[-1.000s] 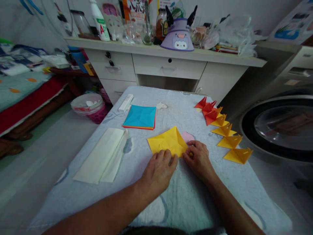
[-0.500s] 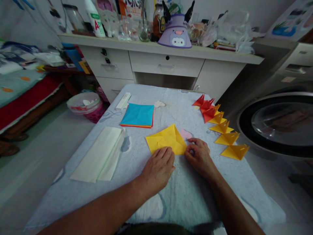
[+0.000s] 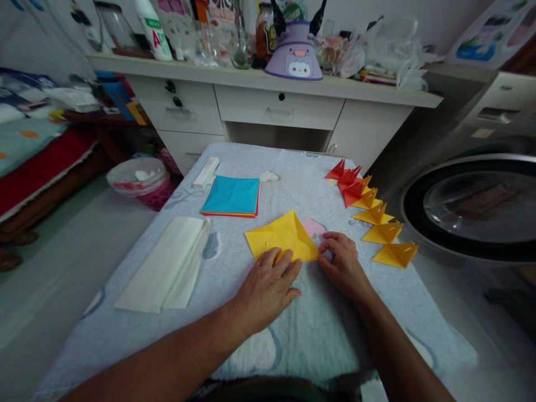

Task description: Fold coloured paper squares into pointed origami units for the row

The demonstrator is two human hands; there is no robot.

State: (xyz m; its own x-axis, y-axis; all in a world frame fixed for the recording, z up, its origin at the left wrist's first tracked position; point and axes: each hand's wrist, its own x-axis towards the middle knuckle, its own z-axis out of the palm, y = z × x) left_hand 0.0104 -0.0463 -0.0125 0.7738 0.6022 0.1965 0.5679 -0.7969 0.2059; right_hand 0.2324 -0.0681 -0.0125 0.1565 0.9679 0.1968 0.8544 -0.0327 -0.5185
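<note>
A partly folded sheet of yellow origami paper (image 3: pixel 287 234) lies on the cloth-covered table, one corner pointing away from me. My left hand (image 3: pixel 268 287) rests flat on its near edge with the fingers spread. At the right corner of the sheet, my right hand (image 3: pixel 341 262) pinches the paper between thumb and forefinger. To the right is a slanting row of folded yellow paper pieces (image 3: pixel 396 255) and red ones (image 3: pixel 349 183). Farther left sits a stack of square paper (image 3: pixel 232 195), blue on top with red and yellow edges below.
Folded whitish sheets (image 3: pixel 163 268) lie left of my left arm. A slim white box (image 3: pixel 206 172) and a crumpled white scrap (image 3: pixel 269 176) are near the far edge. Beyond stands a white drawer desk (image 3: pixel 280 106); a washing machine (image 3: pixel 498 128) is at right, a pink bin (image 3: pixel 142 181) at left.
My left hand's fingers have spread apart on the paper's near edge, where they were closer together. My right hand stays at the right corner. The whole view has shifted slightly.
</note>
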